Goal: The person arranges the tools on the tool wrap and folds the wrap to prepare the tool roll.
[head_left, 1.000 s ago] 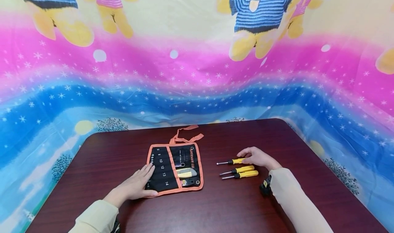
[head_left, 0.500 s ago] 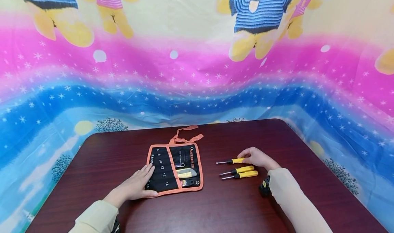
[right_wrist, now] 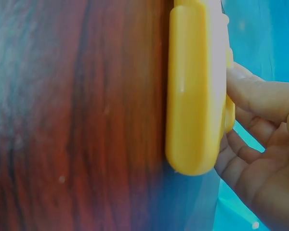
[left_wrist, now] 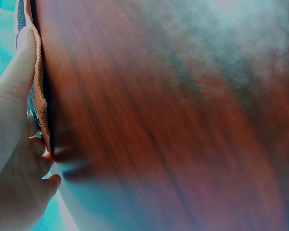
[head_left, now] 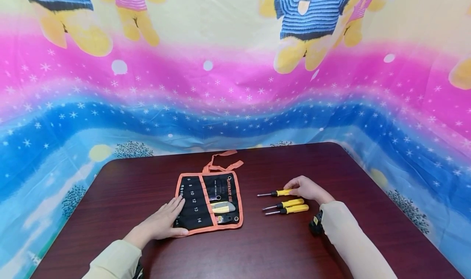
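Observation:
My left hand [head_left: 163, 219] rests with straight fingers on the left end of a black tool pouch [head_left: 188, 217] edged in orange. In the left wrist view, its thumb lies along the orange border [left_wrist: 40, 96]. My right hand [head_left: 307, 189] pinches the yellow handle of the farthest screwdriver [head_left: 274, 194] between thumb and fingers, low over the table. Closer to me lie a second screwdriver [head_left: 293, 203] and a third screwdriver [head_left: 297, 209], side by side with shafts to the left. A yellow handle [right_wrist: 195, 96] fills the middle of the right wrist view, partly hiding the pinched one.
A yellow and grey utility knife [head_left: 225, 207] and a black tool with a label [head_left: 227, 218] sit in the pouch pockets. Orange ties [head_left: 220, 164] trail from its far edge. The dark wood table [head_left: 239, 254] ends at a printed curtain [head_left: 235, 86].
The farthest screwdriver has slid slightly left, its tip farther out, along with my right hand. My left hand, the pouch and the other two screwdrivers have stayed put.

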A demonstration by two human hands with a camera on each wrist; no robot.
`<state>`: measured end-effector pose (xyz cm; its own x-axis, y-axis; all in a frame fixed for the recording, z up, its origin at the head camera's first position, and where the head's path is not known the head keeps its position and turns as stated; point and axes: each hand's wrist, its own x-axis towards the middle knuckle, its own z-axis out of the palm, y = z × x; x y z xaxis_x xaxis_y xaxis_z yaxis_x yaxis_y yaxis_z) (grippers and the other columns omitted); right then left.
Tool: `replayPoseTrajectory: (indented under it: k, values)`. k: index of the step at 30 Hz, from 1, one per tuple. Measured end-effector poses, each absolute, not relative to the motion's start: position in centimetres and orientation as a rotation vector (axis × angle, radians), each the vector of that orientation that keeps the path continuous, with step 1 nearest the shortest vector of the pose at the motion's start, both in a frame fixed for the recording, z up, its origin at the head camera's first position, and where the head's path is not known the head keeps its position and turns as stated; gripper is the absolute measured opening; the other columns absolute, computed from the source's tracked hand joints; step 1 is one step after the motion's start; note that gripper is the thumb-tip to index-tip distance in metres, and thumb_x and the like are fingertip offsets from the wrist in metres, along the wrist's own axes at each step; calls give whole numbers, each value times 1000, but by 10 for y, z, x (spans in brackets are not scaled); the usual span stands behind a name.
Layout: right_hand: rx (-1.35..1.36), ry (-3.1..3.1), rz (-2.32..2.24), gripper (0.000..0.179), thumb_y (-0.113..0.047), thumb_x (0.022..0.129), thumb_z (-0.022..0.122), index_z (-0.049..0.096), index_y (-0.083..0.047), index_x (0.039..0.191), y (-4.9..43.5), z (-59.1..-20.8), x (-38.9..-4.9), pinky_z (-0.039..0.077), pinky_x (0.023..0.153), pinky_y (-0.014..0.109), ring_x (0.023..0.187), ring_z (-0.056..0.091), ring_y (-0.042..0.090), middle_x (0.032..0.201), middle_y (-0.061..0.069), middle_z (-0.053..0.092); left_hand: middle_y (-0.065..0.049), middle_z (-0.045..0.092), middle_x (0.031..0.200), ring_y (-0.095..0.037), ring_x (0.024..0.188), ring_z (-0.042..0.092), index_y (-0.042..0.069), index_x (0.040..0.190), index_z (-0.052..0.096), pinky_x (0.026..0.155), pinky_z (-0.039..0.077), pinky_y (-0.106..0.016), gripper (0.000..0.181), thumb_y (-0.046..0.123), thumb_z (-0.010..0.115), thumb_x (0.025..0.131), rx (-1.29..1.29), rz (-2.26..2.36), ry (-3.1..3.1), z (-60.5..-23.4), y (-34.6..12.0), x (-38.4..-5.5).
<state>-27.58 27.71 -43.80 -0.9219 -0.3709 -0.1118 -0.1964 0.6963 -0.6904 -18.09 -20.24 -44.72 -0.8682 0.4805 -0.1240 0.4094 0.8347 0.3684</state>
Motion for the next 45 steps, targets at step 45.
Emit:
replayPoseTrajectory:
  k: [45]
  values:
    - [-599, 2772, -1059, 16, -2, 87, 61, 69, -4, 101, 201, -385, -304, 50, 62, 32, 77, 58, 32, 97, 9, 63, -24, 18, 147, -39, 135, 14, -6, 142, 24, 104, 18, -54, 99, 60, 60, 77, 682, 497, 2799, -446, -202, -181]
